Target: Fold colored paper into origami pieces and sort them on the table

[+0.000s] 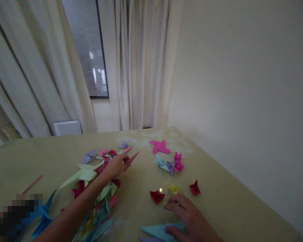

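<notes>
My left hand (115,166) reaches forward over a heap of folded paper figures and pinches a pink folded paper piece (133,157) by its near end. Light green folded paper (85,173) lies just left of that hand. My right hand (189,215) rests low on the table, fingers spread flat on a light blue folded sheet (159,232) at the front edge of the view. A dark red paper figure (157,196) and a small yellow one (174,189) sit just beyond its fingertips.
More paper figures dot the yellow table (229,201): a pink cross shape (159,146), a magenta one (178,163), light blue and purple ones (164,164), another red one (195,188). A pink strip (31,184) lies at left. Curtains, a window and a wall stand behind.
</notes>
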Tool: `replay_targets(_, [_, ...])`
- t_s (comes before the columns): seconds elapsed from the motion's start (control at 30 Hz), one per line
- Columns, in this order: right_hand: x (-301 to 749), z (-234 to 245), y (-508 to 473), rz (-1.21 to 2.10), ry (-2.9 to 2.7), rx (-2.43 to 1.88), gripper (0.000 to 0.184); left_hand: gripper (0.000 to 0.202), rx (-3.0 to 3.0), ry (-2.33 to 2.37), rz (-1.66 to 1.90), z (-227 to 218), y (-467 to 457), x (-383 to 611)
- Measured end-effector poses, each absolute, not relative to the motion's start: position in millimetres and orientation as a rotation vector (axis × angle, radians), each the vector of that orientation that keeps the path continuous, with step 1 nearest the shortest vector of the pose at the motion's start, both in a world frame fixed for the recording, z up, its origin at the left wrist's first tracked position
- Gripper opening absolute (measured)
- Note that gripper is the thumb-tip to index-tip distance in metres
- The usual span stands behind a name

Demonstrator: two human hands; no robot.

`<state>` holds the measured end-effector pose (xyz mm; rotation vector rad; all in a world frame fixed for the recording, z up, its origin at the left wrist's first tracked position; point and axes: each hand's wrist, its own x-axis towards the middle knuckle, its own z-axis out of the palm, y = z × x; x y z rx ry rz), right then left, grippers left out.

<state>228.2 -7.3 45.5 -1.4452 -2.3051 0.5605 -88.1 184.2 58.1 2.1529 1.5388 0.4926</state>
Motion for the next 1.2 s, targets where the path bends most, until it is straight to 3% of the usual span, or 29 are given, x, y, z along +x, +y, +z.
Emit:
replay_targets(0.1, [221.0,61.6,-1.0,0.536,-2.129,-1.374,0.046,0.03,1.857,1.142,0.894,78.0,157.5,-64.3])
replay_targets(0.2, [205.6,77.1,9.9,0.553,-1.908,-1.305,0.056,0.036,1.662,0.871,0.861,95.6,113.4,-37.0])
replay_targets(0.33, [189.7,91.3,21.7,0.689,-1.823,-1.226,0.033,0.035,1.594,0.732,0.701,106.2,76.1,-33.4])
replay_targets(0.4, [192.7,92.3,21.9,0.729,-1.832,-1.246,0.033,0.035,1.684,0.845,0.694,105.3,77.6,-53.0])
replay_targets(0.57, [224.0,75.5,6.0,0.854,-1.972,-1.436,0.027,0.025,2.131,1.627,0.638,88.5,104.3,-119.0])
replay_targets(0.77, [237.8,37.4,-5.4,0.845,-2.128,-1.603,0.013,0.014,2.273,1.576,0.179,64.4,116.0,-125.8])
replay_targets(0.9, [231.0,35.3,-1.3,0.664,-2.066,-1.508,0.035,0.017,2.313,1.581,0.124,62.8,123.8,-113.9])
replay_targets(0.97, [223.8,43.5,1.2,0.663,-2.024,-1.456,0.033,0.017,2.353,1.577,0.172,65.7,127.8,-110.5])
replay_targets(1.07, [206.4,59.2,7.5,0.679,-2.029,-1.366,0.032,0.016,2.386,1.532,0.349,73.4,125.2,-100.9])
replay_targets(1.2, [178.0,74.5,22.9,0.633,-2.04,-1.245,0.051,0.019,2.28,1.19,0.687,88.6,94.6,-70.9])
